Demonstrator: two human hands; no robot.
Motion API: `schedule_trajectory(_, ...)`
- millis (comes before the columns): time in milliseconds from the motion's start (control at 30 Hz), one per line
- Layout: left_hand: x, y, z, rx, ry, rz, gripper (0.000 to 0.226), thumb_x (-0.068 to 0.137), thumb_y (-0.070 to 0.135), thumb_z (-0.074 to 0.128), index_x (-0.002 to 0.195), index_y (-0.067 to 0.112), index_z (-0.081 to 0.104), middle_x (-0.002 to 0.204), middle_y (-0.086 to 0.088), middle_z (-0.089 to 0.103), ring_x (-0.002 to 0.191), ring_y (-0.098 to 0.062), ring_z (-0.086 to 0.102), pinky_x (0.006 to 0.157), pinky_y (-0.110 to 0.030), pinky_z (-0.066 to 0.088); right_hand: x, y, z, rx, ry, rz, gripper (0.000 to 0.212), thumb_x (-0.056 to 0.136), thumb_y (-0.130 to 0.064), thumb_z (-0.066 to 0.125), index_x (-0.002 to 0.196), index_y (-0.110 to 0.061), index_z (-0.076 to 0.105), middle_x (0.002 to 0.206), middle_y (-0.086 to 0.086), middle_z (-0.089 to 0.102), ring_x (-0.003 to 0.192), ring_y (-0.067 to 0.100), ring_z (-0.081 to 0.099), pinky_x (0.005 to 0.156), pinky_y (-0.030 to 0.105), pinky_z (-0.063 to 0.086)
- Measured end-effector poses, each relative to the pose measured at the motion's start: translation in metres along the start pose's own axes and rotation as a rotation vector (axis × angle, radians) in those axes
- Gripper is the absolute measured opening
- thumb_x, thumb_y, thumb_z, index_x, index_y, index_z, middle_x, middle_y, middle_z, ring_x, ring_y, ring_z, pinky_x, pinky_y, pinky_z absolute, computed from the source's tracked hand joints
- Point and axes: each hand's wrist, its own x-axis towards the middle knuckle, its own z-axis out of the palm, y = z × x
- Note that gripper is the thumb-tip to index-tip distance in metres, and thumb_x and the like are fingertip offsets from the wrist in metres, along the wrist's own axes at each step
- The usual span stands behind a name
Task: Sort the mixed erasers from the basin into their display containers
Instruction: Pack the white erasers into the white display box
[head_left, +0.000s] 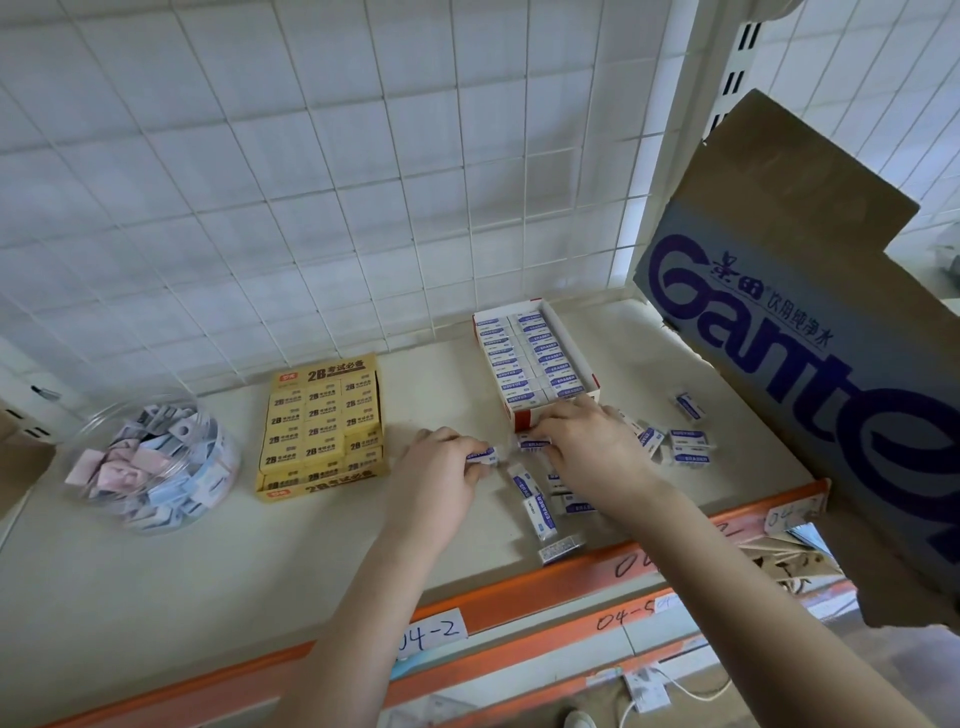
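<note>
Several white-and-blue erasers (688, 448) lie loose on the shelf in front of a red-and-white display box (569, 343) filled with the same kind. My left hand (441, 462) pinches one such eraser (482, 455) just left of the box's front end. Fingers of my right hand (587, 441) curl over another eraser (531, 443) at the box's front edge. A yellow 2B eraser box (322, 431) stands further left, full. A clear round tub (150, 462) at the far left holds mixed pastel erasers.
A large tilted cardboard carton (810, 332) with blue lettering overhangs the shelf's right side. A white wire grid wall (311, 182) backs the shelf. The orange front rail (519, 597) carries handwritten labels. More loose erasers (540, 509) lie under my right forearm.
</note>
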Motion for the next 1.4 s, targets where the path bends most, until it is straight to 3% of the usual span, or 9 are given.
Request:
schedule_trajectory(400,0.001,-0.001,0.007,-0.148,0.061,-0.086,0.022,0.082,0.024,0.07,0.104,0.027,0.073,0.098,0.005,0.067,0.091,-0.018,0.058,0.084,-0.039,0.047,-0.001,-0.005,-0.005,0.061,-0.044,0.094,0.034,0.093,-0.025,0.045,0.121,-0.035,0.062,0.126,-0.009,0.057,0.122,0.017,0.042,0.101,0.035,0.035)
schedule_trajectory(600,0.001,-0.002,0.009,-0.156,0.058,-0.098,0.022,0.081,0.026,0.072,0.103,0.028,0.073,0.096,0.007,0.066,0.09,-0.017,0.059,0.079,-0.037,0.05,-0.004,-0.003,-0.004,0.093,-0.018,0.093,0.03,0.094,-0.039,0.047,0.117,-0.035,0.064,0.122,-0.011,0.06,0.117,0.017,0.046,0.094,0.034,0.041)
schedule_trajectory(800,0.0,-0.002,0.01,-0.201,0.059,-0.056,0.024,0.082,0.02,0.072,0.106,0.02,0.072,0.097,0.001,0.064,0.086,-0.015,0.06,0.079,-0.03,0.05,-0.011,0.004,0.003,0.29,0.092,0.043,0.031,0.089,-0.011,0.055,0.118,-0.018,0.066,0.124,0.0,0.062,0.119,0.02,0.051,0.102,0.034,0.042)
schedule_trajectory(867,0.001,-0.002,0.008,-0.205,0.038,-0.045,0.025,0.084,0.017,0.07,0.108,0.017,0.071,0.098,0.0,0.064,0.082,-0.012,0.059,0.078,-0.024,0.048,-0.015,0.01,0.002,0.346,0.167,0.007,0.032,0.084,-0.002,0.06,0.113,-0.013,0.069,0.118,0.005,0.065,0.113,0.021,0.057,0.105,0.023,0.036)
schedule_trajectory(967,0.007,0.001,-0.002,-0.222,0.076,-0.041,0.024,0.082,0.013,0.069,0.106,0.014,0.071,0.096,-0.001,0.067,0.077,-0.01,0.057,0.076,-0.022,0.046,-0.016,0.019,-0.014,0.431,0.226,-0.004,0.028,0.081,0.001,0.065,0.105,-0.011,0.072,0.107,0.005,0.068,0.098,0.017,0.063,0.091,0.007,0.035)
schedule_trajectory(1067,0.022,0.008,-0.017,-0.234,0.165,-0.016,0.021,0.079,0.01,0.068,0.099,0.012,0.073,0.09,-0.005,0.069,0.077,-0.018,0.062,0.076,-0.029,0.05,-0.005,0.032,-0.035,0.473,0.239,0.059,0.023,0.083,-0.002,0.066,0.104,-0.01,0.072,0.104,0.002,0.066,0.088,0.012,0.063,0.084,0.005,0.04)
schedule_trajectory(1167,0.043,0.022,-0.033,-0.218,0.185,0.04,0.02,0.081,0.012,0.068,0.101,0.011,0.072,0.09,-0.005,0.069,0.073,-0.014,0.058,0.071,-0.013,0.04,0.011,0.045,-0.055,0.451,0.239,0.091,0.024,0.084,-0.008,0.066,0.107,-0.012,0.07,0.103,0.0,0.065,0.085,0.009,0.062,0.079,0.003,0.044)
schedule_trajectory(1300,0.078,0.04,-0.042,-0.178,0.144,0.076,0.026,0.086,0.015,0.064,0.111,0.01,0.069,0.099,-0.003,0.068,0.076,-0.006,0.051,0.07,0.001,0.032,0.042,0.057,-0.069,0.356,0.172,0.121,0.021,0.084,-0.019,0.067,0.104,-0.013,0.069,0.098,0.0,0.068,0.086,0.013,0.062,0.083,0.025,0.053)
schedule_trajectory(1400,0.109,0.04,-0.034,-0.081,0.064,0.051,0.03,0.087,0.022,0.065,0.116,0.016,0.067,0.104,-0.005,0.069,0.08,-0.013,0.055,0.073,-0.019,0.042,0.062,0.057,-0.07,0.302,0.05,0.113,0.023,0.085,-0.025,0.067,0.106,-0.016,0.066,0.1,-0.002,0.068,0.091,0.014,0.063,0.084,0.025,0.051)
